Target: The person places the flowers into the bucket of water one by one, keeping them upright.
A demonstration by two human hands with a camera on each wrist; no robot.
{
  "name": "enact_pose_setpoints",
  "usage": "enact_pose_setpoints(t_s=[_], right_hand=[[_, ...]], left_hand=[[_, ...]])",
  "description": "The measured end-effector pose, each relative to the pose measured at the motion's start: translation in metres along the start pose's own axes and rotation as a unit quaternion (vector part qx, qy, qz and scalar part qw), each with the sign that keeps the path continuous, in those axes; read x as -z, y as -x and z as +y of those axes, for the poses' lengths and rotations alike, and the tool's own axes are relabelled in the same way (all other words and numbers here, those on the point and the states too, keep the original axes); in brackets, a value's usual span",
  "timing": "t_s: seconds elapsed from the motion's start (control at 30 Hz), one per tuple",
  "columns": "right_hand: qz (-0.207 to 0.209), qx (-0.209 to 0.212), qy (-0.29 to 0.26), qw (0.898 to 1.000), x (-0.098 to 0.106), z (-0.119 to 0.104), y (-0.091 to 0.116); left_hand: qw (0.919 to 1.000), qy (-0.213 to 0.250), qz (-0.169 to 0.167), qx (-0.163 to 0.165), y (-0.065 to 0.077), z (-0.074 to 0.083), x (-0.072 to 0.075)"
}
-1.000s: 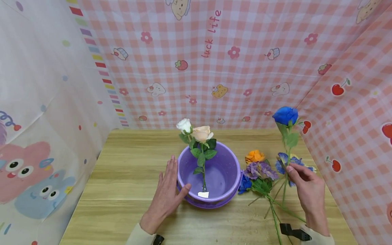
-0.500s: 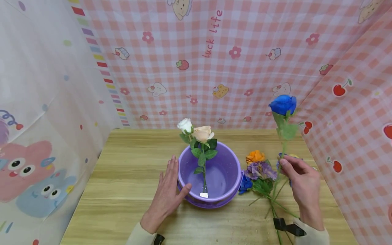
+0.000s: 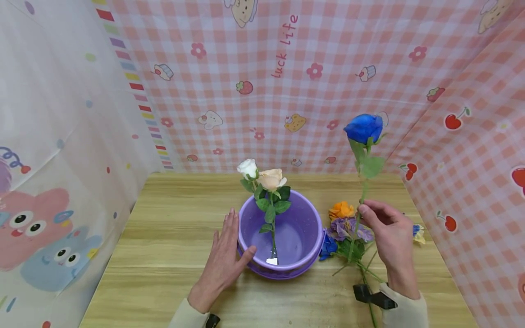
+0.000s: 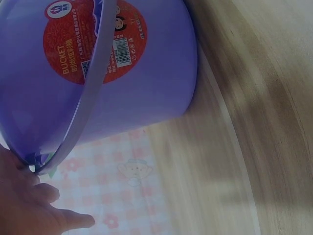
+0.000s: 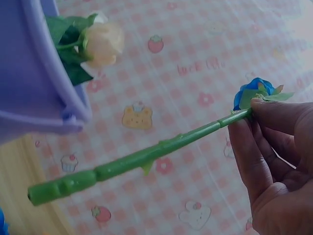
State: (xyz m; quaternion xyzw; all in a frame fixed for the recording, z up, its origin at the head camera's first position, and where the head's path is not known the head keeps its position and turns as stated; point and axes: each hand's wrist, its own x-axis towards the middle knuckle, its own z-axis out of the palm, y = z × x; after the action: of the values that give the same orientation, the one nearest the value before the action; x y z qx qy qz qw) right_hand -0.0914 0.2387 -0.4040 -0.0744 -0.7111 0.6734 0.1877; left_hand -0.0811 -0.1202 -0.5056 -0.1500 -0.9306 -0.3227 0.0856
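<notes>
A purple bucket (image 3: pixel 301 246) stands mid-table, its handle (image 4: pixel 90 95) hanging down on the near side. My left hand (image 3: pixel 223 262) rests against the bucket's left side, fingers straight and thumb at the rim. Inside lean a white rose (image 3: pixel 248 168) and a peach rose (image 3: pixel 271 179), heads above the far rim. Between thumb and fingers my right hand (image 3: pixel 389 237) pinches the stem (image 5: pixel 146 155) of a blue rose (image 3: pixel 364 129), raised upright to the bucket's right. In the right wrist view the stem's lower end points toward the bucket.
Right of the bucket lie an orange flower (image 3: pixel 341 210), a purple flower (image 3: pixel 343 228) and another blue flower (image 3: pixel 328 247) with crossed stems. A yellowish flower (image 3: pixel 419 234) shows beyond the right hand. Patterned cloth (image 3: pixel 262 109) hangs behind the wooden table (image 3: pixel 164 246).
My right hand has lifted the blue rose and carried it left, over the lying flowers. The left hand and the bucket have stayed in place.
</notes>
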Motion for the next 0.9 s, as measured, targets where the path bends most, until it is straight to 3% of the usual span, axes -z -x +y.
enact_pose_setpoints(t_s=[0.2, 0.7, 0.9], right_hand=[[-0.008, 0.013, 0.0, 1.0, -0.014, -0.007, -0.001], [-0.025, 0.044, -0.057, 0.997, -0.047, -0.019, -0.003], [-0.046, 0.039, -0.075, 0.995, -0.057, -0.016, -0.004]], left_hand=[[1.0, 0.002, -0.002, 0.0, 0.0, 0.001, 0.001], [1.0, 0.002, 0.002, -0.002, 0.0, 0.0, 0.001], [1.0, 0.003, 0.003, -0.002, 0.0, 0.0, 0.0]])
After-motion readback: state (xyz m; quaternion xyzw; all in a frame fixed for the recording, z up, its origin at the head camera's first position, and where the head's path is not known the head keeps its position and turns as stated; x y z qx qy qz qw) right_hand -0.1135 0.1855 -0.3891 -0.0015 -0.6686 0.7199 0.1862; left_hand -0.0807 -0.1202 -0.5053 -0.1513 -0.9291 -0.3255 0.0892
